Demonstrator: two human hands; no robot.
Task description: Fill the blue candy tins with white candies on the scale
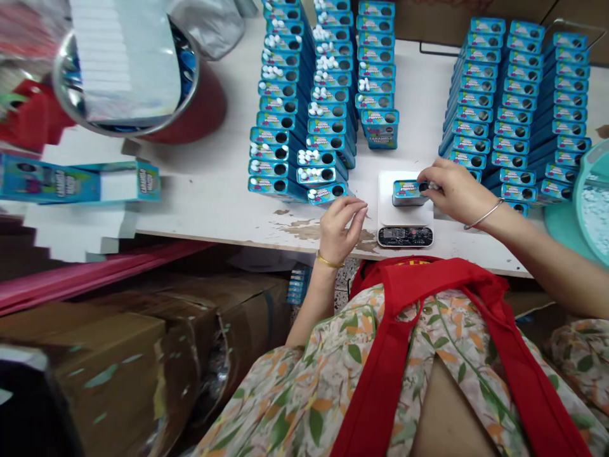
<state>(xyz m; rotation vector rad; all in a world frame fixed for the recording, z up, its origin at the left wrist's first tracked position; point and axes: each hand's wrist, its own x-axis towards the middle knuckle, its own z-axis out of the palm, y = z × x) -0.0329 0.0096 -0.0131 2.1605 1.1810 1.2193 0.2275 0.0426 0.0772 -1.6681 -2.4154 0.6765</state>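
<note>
The blue containers (380,130) read "CARAMELO MACIZO".

Tabletop (419,95): open lane runs from the scale (406,218) at near edge back to far edge, between left tin rows (277,120) and right tin rows (511,130). Right hand (451,187) bars near edge right of scale; left hand (340,228) sits left of it. Wide gap also between metal pot (204,101), toward left end, and left tin rows. Green tub (561,212) blocks right end.
</note>
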